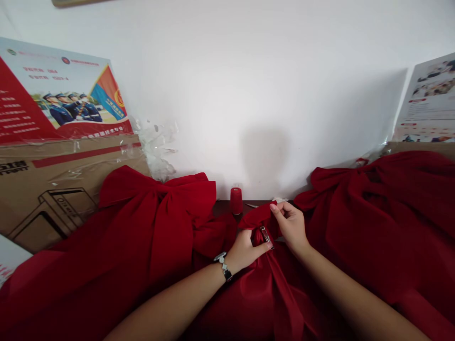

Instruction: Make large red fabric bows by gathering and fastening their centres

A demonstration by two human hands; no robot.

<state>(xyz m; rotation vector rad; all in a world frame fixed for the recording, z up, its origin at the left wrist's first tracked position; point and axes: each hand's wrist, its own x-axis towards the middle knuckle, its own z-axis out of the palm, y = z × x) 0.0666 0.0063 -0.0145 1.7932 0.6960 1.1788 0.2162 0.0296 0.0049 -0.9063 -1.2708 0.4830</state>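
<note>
Red fabric fold (pixel 258 221) pinched in closed left hand (pixel 245 251) and right hand (pixel 289 226), metal clip (pixel 266 237) between them.

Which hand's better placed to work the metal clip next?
Probably the left hand: its fingertips reach the metal clip, while the right hand is pinching the red fabric above it.

Pretty bright, even light across the white wall (pixel 227 71), with only a soft, fuzzy grey shadow (pixel 265 158) low down on it. Wide-angle bending is obvious: the printed poster (pixel 53 90) warps toward the left edge. The deep red cloth (pixel 135 237) looks a bit flat, but nothing's really blurry.
</note>
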